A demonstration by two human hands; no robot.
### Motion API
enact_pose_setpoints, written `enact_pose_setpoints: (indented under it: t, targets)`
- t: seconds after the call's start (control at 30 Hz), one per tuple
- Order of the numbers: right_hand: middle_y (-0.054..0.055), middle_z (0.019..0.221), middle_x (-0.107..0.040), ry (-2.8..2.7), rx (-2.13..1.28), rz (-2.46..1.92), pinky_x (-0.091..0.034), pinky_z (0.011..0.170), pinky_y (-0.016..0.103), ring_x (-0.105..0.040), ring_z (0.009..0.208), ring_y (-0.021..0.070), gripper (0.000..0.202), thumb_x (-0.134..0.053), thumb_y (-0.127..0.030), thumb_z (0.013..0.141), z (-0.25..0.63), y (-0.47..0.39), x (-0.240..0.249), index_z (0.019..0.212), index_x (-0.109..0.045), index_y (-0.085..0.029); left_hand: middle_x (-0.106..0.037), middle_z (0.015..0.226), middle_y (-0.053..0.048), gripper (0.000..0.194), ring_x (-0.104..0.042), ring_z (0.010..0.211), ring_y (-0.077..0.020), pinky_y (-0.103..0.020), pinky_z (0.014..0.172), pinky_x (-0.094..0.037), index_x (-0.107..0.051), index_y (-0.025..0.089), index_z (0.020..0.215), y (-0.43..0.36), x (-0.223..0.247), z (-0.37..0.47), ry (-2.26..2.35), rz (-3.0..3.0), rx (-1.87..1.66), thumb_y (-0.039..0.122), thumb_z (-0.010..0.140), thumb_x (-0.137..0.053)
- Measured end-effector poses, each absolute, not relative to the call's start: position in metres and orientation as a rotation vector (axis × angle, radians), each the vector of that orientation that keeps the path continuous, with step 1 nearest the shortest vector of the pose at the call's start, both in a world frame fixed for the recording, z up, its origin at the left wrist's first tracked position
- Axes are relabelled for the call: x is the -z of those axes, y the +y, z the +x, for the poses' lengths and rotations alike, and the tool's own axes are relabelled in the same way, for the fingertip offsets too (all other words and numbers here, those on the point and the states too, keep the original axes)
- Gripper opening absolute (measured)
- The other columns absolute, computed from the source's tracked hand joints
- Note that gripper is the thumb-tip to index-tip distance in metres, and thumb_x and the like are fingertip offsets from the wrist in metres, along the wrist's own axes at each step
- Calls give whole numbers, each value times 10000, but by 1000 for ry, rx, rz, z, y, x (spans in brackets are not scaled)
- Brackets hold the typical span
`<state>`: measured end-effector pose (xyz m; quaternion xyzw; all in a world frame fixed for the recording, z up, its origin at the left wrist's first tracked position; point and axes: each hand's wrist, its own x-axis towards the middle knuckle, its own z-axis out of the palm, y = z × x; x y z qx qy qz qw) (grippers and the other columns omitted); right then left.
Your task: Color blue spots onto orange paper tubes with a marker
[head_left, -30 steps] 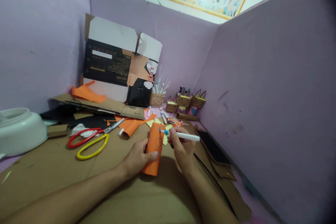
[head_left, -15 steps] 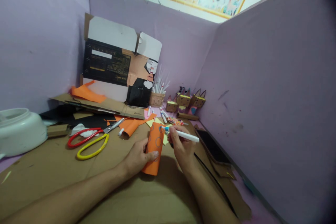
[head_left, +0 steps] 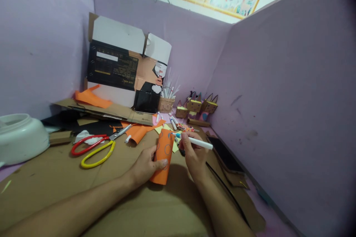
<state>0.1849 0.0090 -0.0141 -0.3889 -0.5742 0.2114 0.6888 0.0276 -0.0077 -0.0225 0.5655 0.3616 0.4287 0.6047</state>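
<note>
An orange paper tube [head_left: 163, 157] stands tilted in my left hand [head_left: 147, 164], whose thumb lies across its front. Several drawn circles mark the tube, and one near its top right is filled with blue. My right hand [head_left: 195, 155] grips a white marker pen [head_left: 198, 142] with a blue band near its nib. The nib is at the upper right edge of the tube; whether it touches the paper I cannot tell. Behind the tube lie yellow paper scraps [head_left: 175, 147] and orange paper [head_left: 136, 133].
Scissors [head_left: 97, 155] with red and yellow handles lie at left, near a white pot [head_left: 23, 137]. A flattened printed box [head_left: 114, 64] leans at the back beside a basket [head_left: 167, 104] of markers. Small cardboard cat figures [head_left: 194, 105] stand back right. A phone [head_left: 226, 155] lies at right.
My right hand and the marker have shifted slightly right, with the nib moving toward the tube's edge. The left hand holds the tube in nearly the same place.
</note>
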Motion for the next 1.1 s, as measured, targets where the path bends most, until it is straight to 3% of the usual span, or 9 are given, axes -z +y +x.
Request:
enact_pose_setpoints:
  t: [0.7,1.1]
  targets:
    - [-39,522,-536,-1320,-499,-882,-377,450,213,-489,467,94,242,-613,-350,847,184,6,12,690,-612,-166,-618,759,-19,367,-578,804,-227,-319,719,-446,-561,144,856,-8,23,27,873,1339,-982,343,586,-711]
    - [-33,525,-547,-1317,-512,-886,-395,459,222,-505,474,104,247,-622,-367,841,184,6,12,694,-618,-168,-644,803,-24,410,-574,788,-207,-303,715,-443,-581,123,924,-8,21,28,858,1316,-986,313,583,-704]
